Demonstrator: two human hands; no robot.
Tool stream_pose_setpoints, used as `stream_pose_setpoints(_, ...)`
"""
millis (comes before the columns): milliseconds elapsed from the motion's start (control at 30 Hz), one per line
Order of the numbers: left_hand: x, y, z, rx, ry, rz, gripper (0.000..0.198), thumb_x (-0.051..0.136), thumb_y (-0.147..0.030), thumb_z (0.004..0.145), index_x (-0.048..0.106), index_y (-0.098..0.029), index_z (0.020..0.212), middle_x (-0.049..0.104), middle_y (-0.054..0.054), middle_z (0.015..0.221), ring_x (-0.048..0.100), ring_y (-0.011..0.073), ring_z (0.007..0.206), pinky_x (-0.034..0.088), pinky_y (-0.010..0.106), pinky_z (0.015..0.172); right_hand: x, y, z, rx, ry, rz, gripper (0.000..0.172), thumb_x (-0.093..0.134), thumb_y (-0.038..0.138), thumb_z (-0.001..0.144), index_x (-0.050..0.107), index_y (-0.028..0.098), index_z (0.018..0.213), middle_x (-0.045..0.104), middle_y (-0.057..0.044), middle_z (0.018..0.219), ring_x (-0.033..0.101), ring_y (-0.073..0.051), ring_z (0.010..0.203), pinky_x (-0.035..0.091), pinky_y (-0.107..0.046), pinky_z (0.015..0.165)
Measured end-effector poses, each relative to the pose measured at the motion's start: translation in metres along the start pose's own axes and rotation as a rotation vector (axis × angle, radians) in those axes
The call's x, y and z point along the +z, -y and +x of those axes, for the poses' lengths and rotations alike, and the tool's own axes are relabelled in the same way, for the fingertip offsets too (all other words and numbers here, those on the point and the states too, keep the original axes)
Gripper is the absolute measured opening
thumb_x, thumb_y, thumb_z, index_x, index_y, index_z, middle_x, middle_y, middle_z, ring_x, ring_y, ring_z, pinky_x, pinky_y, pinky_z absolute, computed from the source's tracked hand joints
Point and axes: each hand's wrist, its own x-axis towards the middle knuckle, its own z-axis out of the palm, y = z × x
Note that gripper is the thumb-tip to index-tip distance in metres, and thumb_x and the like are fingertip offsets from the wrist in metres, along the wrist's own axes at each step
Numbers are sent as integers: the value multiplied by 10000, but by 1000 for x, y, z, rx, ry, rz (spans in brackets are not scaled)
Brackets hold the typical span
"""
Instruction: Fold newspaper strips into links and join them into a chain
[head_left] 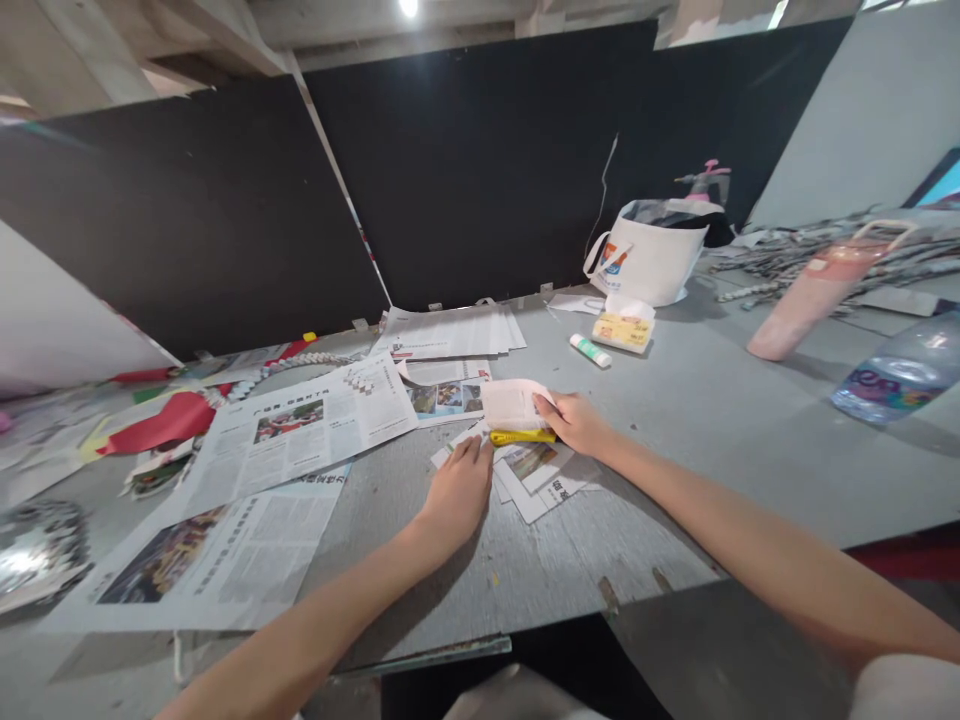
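Locate the paper (514, 402) directly behind the yellow strip (517, 437), above clippings (544, 478) on the desk (675, 430). Expect it to handle light, limp and easily creased; hold it at the right edge, where the fingers of your right hand (576, 420) pinch it. The fingers of your left hand (459, 490) lie close together near its lower left corner; whether they grip anything cannot be told. The strip's full shape is unclear; the fine print is illegible.

The paper (514, 400) in my right hand (581, 424) looks thin and matt, as does the newspaper (300, 450) to my left. My table (690, 440) is dull and scuffed; the bottle (896, 372) is clear, glossy plastic, the glue stick (590, 350) smooth plastic.
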Motion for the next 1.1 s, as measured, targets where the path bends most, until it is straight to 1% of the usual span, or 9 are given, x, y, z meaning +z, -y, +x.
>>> stream_pose_setpoints(133,1,3,13,-41,-35,-52,546,354,-266,1097,497,-71,1586,476,230,1676,416,321,1598,377,507,1300,0,-6,1,43,-74,-20,631,269,704,1092,521,243,743,651,-54,618,613,-202,579,377,-307,595)
stream_pose_setpoints(333,-2,6,42,-44,-13,-79,568,362,-236,1065,484,-92,1600,465,215,1687,395,340,1588,354,563,1289,-2,-9,1,131,-167,18,625,282,702,1088,530,249,736,679,-66,594,670,-229,575,420,-311,583)
stream_pose_setpoints(433,-3,-1,51,-69,-50,-75,559,369,-229,1053,496,-108,1584,474,216,1673,408,359,1555,367,588,1262,-5,-8,2,142,-217,9,644,283,727,1080,546,249,738,675,-68,582,672,-236,571,429,-319,585)
stream_pose_setpoints(600,-5,-17,44,-116,-107,-25,424,408,-220,1039,652,-103,1366,636,226,1424,582,360,1339,513,526,1106,-9,-11,3,142,-235,-2,653,279,724,1081,531,256,702,662,-66,563,666,-237,563,431,-324,584)
stream_pose_setpoints(700,-1,-18,34,10,-101,21,398,393,-194,1049,690,-72,1283,681,239,1344,590,361,1362,477,531,1172,-13,-14,5,133,-254,-9,640,295,699,1087,556,251,712,667,-70,567,683,-244,579,451,-330,613)
stream_pose_setpoints(800,5,-14,29,144,-110,-11,433,399,-164,1034,679,-86,1354,673,232,1427,538,354,1479,373,563,1281,-16,-16,6,133,-268,5,643,307,687,1090,607,239,740,674,-70,568,693,-246,580,475,-330,625)
stream_pose_setpoints(933,7,-18,38,73,-57,-150,551,338,-254,1071,529,-66,1552,532,221,1634,412,302,1603,361,503,1318,-17,-18,6,136,-283,22,653,339,698,1080,622,234,718,684,-77,561,699,-252,573,497,-330,614)
stream_pose_setpoints(1000,7,-24,47,60,0,-182,604,348,-282,1063,463,-13,1591,444,235,1697,336,290,1644,334,458,1338,-16,-18,7,152,-295,49,656,347,706,1077,616,233,711,689,-81,565,705,-252,571,500,-326,596)
stream_pose_setpoints(1100,11,-32,67,54,31,-201,642,397,-311,1034,452,-9,1597,427,246,1703,323,311,1648,316,476,1345,-15,-19,7,188,-317,101,651,357,719,1073,602,229,721,684,-79,565,705,-248,557,491,-316,558)
